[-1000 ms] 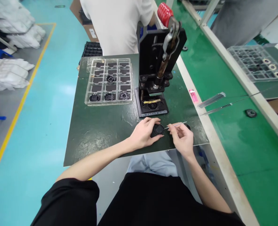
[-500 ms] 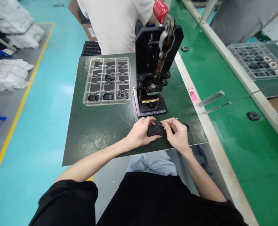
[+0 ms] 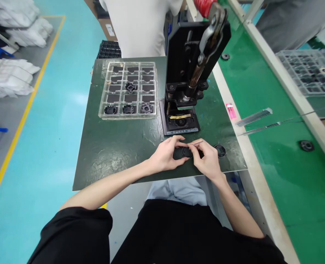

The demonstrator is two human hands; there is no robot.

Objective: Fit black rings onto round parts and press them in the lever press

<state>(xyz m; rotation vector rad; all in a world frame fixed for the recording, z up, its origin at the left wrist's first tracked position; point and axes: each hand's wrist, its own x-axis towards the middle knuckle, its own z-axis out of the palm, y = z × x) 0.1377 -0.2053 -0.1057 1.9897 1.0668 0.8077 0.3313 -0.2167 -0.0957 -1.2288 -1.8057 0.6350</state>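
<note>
A small black round part (image 3: 186,152) sits near the table's front edge, partly covered by my fingers. My left hand (image 3: 166,153) curves around its left side, thumb at the near edge and fingers at the far edge. From the right, my right hand (image 3: 207,159) pinches a thin silvery strip (image 3: 198,143) over the part's right side. The contact point under the fingertips is hidden. Another black round part (image 3: 220,150) lies just right of my right hand. Beyond both hands stands a black hand press (image 3: 183,123) with a yellow strip (image 3: 180,117) across its base.
A clear compartment tray (image 3: 128,117) with black parts stands left of the press. Thin metal strips (image 3: 254,117) and a pink item (image 3: 231,110) lie at right, by the green belt (image 3: 272,154) carrying round parts. A person in white (image 3: 140,29) is behind the table.
The view has shifted, so the press and belt appear farther right. My right hand has closed in over the round part and covers more of it. The left hand keeps its hold.
</note>
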